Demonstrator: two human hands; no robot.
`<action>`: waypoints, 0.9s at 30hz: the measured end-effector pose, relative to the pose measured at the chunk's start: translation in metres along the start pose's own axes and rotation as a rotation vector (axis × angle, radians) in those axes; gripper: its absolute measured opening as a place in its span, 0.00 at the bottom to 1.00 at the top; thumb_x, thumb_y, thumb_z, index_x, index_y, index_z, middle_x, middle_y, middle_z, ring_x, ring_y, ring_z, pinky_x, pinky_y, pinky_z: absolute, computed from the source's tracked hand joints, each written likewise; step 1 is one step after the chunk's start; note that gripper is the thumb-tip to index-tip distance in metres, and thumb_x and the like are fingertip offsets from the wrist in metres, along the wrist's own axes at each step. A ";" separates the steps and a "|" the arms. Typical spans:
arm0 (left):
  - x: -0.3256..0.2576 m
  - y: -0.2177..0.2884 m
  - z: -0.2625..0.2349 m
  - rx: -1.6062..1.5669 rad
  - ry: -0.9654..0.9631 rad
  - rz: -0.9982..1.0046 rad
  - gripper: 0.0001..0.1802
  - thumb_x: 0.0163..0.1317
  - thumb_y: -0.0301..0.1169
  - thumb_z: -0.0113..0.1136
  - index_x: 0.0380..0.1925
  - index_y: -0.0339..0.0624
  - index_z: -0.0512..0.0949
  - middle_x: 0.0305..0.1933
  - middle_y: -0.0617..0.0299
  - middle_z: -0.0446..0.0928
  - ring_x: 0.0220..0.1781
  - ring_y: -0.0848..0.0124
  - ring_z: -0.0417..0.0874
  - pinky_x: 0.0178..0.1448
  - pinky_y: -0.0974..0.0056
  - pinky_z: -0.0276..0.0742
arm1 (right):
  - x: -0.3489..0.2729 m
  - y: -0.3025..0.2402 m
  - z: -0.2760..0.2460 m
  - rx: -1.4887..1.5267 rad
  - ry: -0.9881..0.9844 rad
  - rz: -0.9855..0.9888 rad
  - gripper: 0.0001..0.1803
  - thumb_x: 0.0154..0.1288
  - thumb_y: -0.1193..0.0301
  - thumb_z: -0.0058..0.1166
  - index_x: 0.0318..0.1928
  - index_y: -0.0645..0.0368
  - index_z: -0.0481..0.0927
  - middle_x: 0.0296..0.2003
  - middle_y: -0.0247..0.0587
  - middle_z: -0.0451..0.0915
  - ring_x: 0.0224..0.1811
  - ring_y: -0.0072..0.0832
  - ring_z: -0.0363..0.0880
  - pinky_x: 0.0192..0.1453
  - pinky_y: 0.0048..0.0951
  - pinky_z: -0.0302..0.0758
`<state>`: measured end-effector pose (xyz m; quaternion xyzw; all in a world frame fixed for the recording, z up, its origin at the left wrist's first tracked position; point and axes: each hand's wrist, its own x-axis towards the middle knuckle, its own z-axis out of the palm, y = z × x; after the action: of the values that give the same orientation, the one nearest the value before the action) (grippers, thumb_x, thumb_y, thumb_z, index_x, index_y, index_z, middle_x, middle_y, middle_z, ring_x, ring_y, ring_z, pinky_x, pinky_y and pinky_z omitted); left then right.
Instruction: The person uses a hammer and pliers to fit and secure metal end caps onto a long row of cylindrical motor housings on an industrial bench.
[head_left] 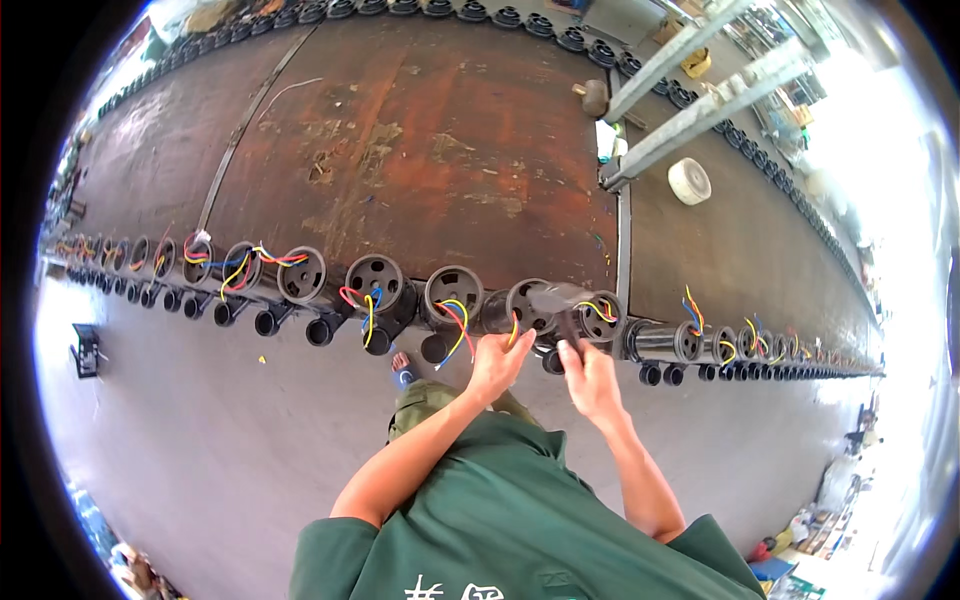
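My left hand (500, 366) is closed at the lower rim of a black cylindrical housing (520, 292), its fingers pinching the yellow and red wires (515, 328) that come out there. In my right hand (594, 382) is a hammer (569, 328), gripped by its dark handle. The hammer's head is smeared by motion and lies over the right side of that same housing. Just to the right sits another black housing (615, 318) with coloured wires. On the left, a neighbouring housing (453, 288) has yellow, red and blue wires hanging from its face.
Similar housings line the near edge of the brown worktable (430, 150) on both sides. Black round parts (505, 17) stand along its far edge. A metal post (710, 110), a mallet (592, 97) and a white roll (689, 181) are at the right.
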<state>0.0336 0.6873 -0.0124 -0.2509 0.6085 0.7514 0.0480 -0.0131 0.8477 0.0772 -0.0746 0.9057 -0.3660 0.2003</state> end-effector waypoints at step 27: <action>0.023 0.113 0.035 1.533 -0.106 0.611 0.53 0.44 0.46 0.81 0.68 0.38 0.66 0.67 0.43 0.66 0.67 0.45 0.68 0.65 0.42 0.68 | -0.043 0.006 -0.033 0.497 0.192 0.170 0.30 0.75 0.47 0.53 0.30 0.65 0.76 0.20 0.35 0.71 0.23 0.23 0.68 0.29 0.33 0.65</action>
<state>-0.0403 0.6861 0.0824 0.0637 0.9905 0.1186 0.0283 0.0121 0.8853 0.1079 0.0882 0.8061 -0.5641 0.1557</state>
